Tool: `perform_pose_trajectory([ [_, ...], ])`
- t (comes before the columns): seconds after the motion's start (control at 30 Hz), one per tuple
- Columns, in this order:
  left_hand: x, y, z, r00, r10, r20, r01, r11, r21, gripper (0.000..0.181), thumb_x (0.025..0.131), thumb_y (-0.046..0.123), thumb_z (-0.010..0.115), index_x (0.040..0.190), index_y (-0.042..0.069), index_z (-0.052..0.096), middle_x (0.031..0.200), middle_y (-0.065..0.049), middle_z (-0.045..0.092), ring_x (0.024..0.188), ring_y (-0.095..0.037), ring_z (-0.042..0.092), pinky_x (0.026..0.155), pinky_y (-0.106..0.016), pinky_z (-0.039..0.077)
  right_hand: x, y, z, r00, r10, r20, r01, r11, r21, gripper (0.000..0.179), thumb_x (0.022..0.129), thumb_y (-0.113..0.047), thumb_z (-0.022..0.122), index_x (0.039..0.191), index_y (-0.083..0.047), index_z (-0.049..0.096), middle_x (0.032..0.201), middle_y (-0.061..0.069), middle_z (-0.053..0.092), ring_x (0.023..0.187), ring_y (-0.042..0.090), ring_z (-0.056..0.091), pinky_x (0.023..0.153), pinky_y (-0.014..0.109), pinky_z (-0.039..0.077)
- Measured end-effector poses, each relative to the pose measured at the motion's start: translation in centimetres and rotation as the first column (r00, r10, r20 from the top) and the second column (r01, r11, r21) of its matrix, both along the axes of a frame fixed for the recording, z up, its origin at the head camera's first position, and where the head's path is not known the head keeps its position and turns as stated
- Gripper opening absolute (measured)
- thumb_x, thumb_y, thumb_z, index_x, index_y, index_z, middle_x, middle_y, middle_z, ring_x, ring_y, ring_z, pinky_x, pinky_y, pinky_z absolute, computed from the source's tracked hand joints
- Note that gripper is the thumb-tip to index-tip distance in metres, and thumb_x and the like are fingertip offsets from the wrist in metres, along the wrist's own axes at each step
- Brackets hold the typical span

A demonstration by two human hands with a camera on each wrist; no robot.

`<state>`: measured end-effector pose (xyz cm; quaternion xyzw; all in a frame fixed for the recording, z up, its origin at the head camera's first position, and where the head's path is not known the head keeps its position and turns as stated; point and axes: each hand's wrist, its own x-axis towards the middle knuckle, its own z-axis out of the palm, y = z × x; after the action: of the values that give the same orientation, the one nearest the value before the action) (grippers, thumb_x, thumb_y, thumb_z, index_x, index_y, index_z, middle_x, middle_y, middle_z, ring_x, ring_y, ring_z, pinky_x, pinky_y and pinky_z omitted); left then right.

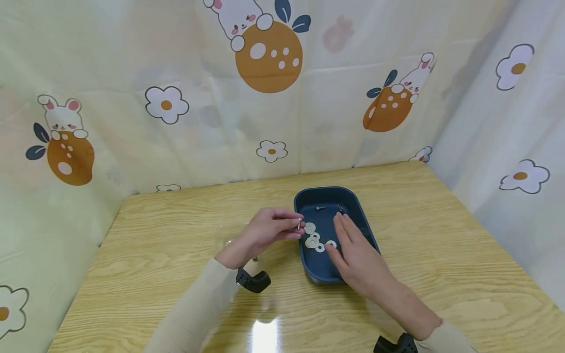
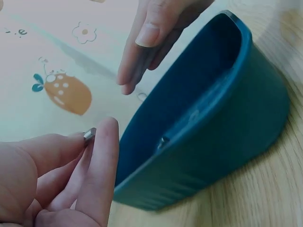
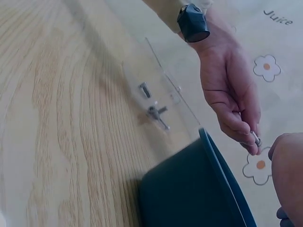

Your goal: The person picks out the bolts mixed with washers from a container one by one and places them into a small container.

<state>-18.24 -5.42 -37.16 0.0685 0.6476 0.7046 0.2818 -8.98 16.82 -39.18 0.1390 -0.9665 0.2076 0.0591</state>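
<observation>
I am seeing a small metal piece (image 2: 89,135) poking out of the left hand (image 1: 275,228), where the thumb and first finger are squeezing together on it. It is sitting right at the fingertips, just left of the tray's inside. The right hand (image 1: 357,260) is holding nothing that I can see; its fingers are reaching straight, side by side, and its thumb is sticking out. It is hanging over the tray, to the right of the pinch, and I cannot tell if its thumb is touching a washer.

The fingers are hiding part of the metal piece, so I am not getting its whole shape. In the right wrist view, the right hand is getting cut off at the edge, and the tray wall is blocking the inside.

The blue tray (image 2: 246,127) is standing just right of the pinch. In it, flat round washers (image 1: 312,240) are lying in a bunch between the two hands. A dark bolt (image 1: 320,209) is lying farther back, and another dark piece (image 1: 340,209) is lying by the right fingertips. Left of the pinch, a clear thing (image 3: 175,94) is lying with metal bits (image 3: 146,91); its see-through edges are making it hard to know if it is a box. Everything is resting on the wooden table (image 1: 176,274). Past that, a bunny cloth (image 1: 198,59) is hanging.
</observation>
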Motion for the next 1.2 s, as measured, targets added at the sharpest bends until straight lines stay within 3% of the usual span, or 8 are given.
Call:
perform_pose_trajectory([
  [0.2,0.4,-1.9,-0.1,1.000,0.018,0.006,-0.018,1.000,0.006,0.030,0.099,0.003,0.057,0.127,-0.008,0.061,0.120,-0.027,0.067,0.091,-0.016,0.074,0.092,-0.035,0.059,-0.1,-1.3,-0.1,1.000,0.025,0.010,-0.025,1.000,-0.018,0.069,0.105,-0.042,0.043,0.155,0.003,0.023,0.164,0.019,0.021,0.153,0.035,0.019,0.121,0.056,0.029],
  [0.43,1.0,-3.8,-0.2,0.999,0.047,0.019,-0.047,0.999,-0.001,0.027,0.100,0.003,0.056,0.124,-0.007,0.063,0.111,-0.018,0.072,0.097,-0.019,0.074,0.088,-0.029,0.060,-0.1,-2.7,0.0,0.997,0.068,0.019,-0.067,0.997,-0.033,0.069,0.105,-0.039,0.046,0.155,0.002,0.023,0.165,0.016,0.020,0.153,0.033,0.018,0.122,0.052,0.028],
  [0.77,1.8,-6.8,-0.2,0.997,0.066,0.029,-0.066,0.998,-0.015,0.034,0.101,0.004,0.053,0.132,-0.008,0.056,0.125,-0.024,0.066,0.100,-0.018,0.073,0.090,-0.027,0.059,0.1,-5.1,-0.1,0.992,0.127,0.002,-0.126,0.989,-0.080,0.068,0.104,-0.036,0.049,0.155,-0.001,0.024,0.165,0.013,0.022,0.153,0.029,0.019,0.120,0.052,0.032],
  [1.0,2.4,-9.1,-0.2,0.997,0.079,0.017,-0.079,0.997,-0.007,0.035,0.102,0.002,0.048,0.134,-0.011,0.052,0.116,-0.015,0.069,0.105,-0.019,0.071,0.092,-0.028,0.058,0.0,-7.3,-0.2,0.980,0.199,0.009,-0.198,0.979,-0.053,0.068,0.105,-0.041,0.045,0.155,0.000,0.025,0.165,0.013,0.021,0.153,0.027,0.021,0.123,0.046,0.029],
  [1.2,2.9,-10.7,-0.4,0.996,0.087,0.003,-0.087,0.996,-0.026,0.036,0.103,0.002,0.047,0.136,-0.012,0.050,0.130,-0.030,0.059,0.108,-0.022,0.070,0.094,-0.028,0.058,-0.1,-9.1,-0.9,0.970,0.243,0.014,-0.243,0.970,-0.025,0.068,0.105,-0.042,0.042,0.155,-0.001,0.025,0.165,0.013,0.020,0.153,0.026,0.020,0.124,0.044,0.028],
])
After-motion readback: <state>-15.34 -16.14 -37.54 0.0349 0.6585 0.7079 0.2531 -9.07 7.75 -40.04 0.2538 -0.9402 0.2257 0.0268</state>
